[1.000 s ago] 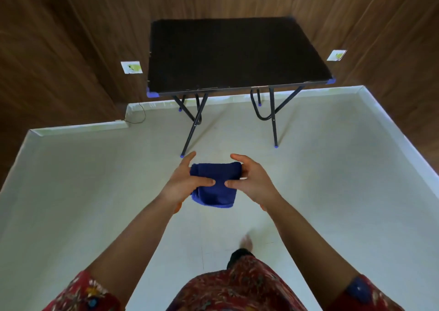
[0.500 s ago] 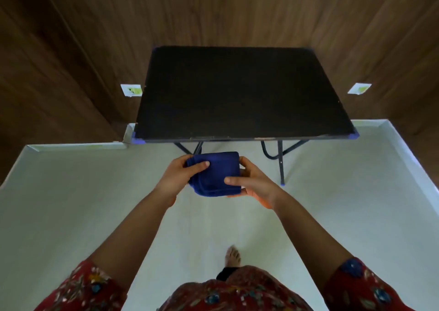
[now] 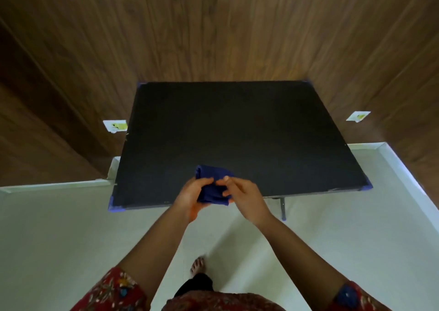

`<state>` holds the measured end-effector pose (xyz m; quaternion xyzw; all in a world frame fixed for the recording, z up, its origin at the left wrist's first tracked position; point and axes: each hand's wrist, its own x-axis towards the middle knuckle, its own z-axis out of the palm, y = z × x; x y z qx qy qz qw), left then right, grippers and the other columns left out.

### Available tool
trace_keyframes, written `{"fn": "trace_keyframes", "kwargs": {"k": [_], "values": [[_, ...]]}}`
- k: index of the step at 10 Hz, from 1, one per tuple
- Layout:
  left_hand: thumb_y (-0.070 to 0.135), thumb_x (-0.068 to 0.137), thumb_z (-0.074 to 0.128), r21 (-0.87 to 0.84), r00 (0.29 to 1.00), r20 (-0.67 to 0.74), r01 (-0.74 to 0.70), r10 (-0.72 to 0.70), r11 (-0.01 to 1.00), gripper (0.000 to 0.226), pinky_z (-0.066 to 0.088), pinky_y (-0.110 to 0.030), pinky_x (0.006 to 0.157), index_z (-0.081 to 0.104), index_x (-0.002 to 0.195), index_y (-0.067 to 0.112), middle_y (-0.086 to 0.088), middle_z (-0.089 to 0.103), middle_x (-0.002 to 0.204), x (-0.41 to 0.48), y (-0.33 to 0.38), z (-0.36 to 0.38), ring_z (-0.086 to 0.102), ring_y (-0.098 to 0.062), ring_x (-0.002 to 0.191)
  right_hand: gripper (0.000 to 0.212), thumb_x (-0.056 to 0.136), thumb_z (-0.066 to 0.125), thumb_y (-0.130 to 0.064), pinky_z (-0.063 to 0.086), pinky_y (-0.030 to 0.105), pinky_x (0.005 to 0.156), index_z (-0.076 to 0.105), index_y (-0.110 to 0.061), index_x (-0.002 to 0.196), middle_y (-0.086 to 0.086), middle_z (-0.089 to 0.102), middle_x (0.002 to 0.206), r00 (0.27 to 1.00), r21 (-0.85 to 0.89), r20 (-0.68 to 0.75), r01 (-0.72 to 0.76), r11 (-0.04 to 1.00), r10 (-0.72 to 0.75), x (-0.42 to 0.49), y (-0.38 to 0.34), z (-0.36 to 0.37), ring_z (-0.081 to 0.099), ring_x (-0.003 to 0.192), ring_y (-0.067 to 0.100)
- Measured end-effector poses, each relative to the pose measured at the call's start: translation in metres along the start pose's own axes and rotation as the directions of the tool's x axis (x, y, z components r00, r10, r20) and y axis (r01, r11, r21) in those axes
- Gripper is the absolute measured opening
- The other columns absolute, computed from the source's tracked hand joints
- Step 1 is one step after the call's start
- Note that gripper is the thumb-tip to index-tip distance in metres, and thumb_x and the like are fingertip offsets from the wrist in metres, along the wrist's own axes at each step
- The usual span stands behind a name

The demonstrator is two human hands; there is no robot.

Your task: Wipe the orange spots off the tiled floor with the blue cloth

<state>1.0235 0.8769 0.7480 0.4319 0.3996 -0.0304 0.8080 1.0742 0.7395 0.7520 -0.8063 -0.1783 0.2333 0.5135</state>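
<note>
I hold a folded dark blue cloth [image 3: 212, 185] in front of me with both hands, over the near edge of a black table [image 3: 237, 130]. My left hand [image 3: 192, 198] grips its left side from below, and my right hand [image 3: 242, 196] pinches its right side with thumb and fingers. The pale tiled floor [image 3: 71, 234] spreads below. I see no orange spots on the visible floor; my palms show an orange tint.
The black folding table stands against a brown wood-panel wall [image 3: 213, 25], one leg [image 3: 282, 207] showing below its edge. White skirting [image 3: 54, 185] lines the floor. Two small white plates [image 3: 115, 126] [image 3: 358, 116] sit on the wall. My bare foot [image 3: 198, 264] is on the floor.
I have stepped closer to the table and the view has tilted up. My hands have carried the cloth up and forward over the table's near edge, and bunched it more tightly.
</note>
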Motion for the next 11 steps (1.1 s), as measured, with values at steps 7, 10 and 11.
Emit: {"fn": "trace_keyframes", "kwargs": {"k": [7,10,11], "values": [[-0.004,0.079,0.058,0.613,0.971,-0.146,-0.063,0.191,0.788,0.042,0.056,-0.042,0.079,0.061,0.120,0.004,-0.015,0.069,0.101,0.182,0.047,0.019,0.066,-0.032,0.091,0.015,0.087,0.055,-0.004,0.054,0.052,0.086,0.056,-0.018,0.085,0.011,0.064,0.092,0.830,0.219,-0.196,-0.482,0.848,0.522,0.185,0.058,0.002,0.064,0.087,0.031],[0.016,0.083,0.065,0.423,0.920,-0.265,-0.158,0.289,0.892,0.049,0.042,-0.028,0.074,0.052,0.130,0.015,-0.013,0.066,0.114,0.147,0.045,0.004,0.064,-0.028,0.093,0.042,0.090,0.063,-0.014,0.053,0.035,0.089,0.055,-0.007,0.131,0.009,0.065,0.119,0.847,0.301,-0.184,-0.434,0.849,0.498,0.154,0.055,-0.026,0.062,0.103,0.022],[0.014,0.086,0.061,0.407,0.913,-0.227,-0.229,0.340,0.885,0.037,0.042,-0.023,0.058,0.059,0.123,0.015,-0.009,0.067,0.100,0.125,0.046,-0.002,0.060,-0.013,0.071,0.025,0.093,0.057,-0.009,0.047,0.023,0.069,0.062,-0.006,0.117,0.013,0.068,0.108,0.878,0.414,-0.111,-0.384,0.825,0.465,0.130,0.039,-0.041,0.063,0.090,0.020]]}}
